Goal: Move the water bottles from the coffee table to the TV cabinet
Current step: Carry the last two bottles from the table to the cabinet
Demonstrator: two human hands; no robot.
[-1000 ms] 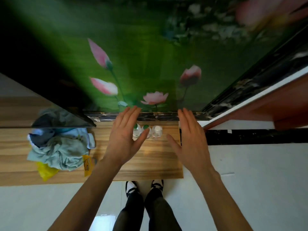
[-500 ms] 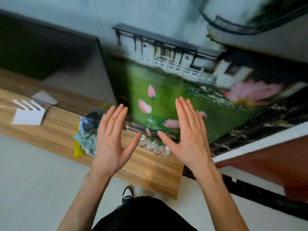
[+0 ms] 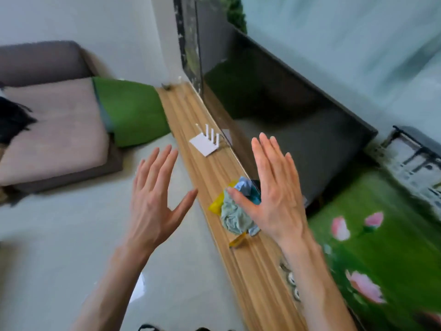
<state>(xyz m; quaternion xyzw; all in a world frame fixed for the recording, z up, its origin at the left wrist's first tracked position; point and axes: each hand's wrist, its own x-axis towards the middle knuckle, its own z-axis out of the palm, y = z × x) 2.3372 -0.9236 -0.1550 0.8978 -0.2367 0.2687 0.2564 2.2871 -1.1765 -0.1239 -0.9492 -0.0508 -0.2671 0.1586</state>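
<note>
Over the counter [image 3: 202, 177]: left hand [image 3: 152, 206] and right hand [image 3: 276, 199] splayed wide, empty; water bottles [image 3: 292, 280] at 5 o'clock.

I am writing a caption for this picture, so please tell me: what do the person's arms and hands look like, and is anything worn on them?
Both forearms are bare as far as the frame shows: no sleeve is visible. The left hand and the right hand carry no glove, and I see no ring, watch or bracelet, though the picture is slightly blurred.
</note>
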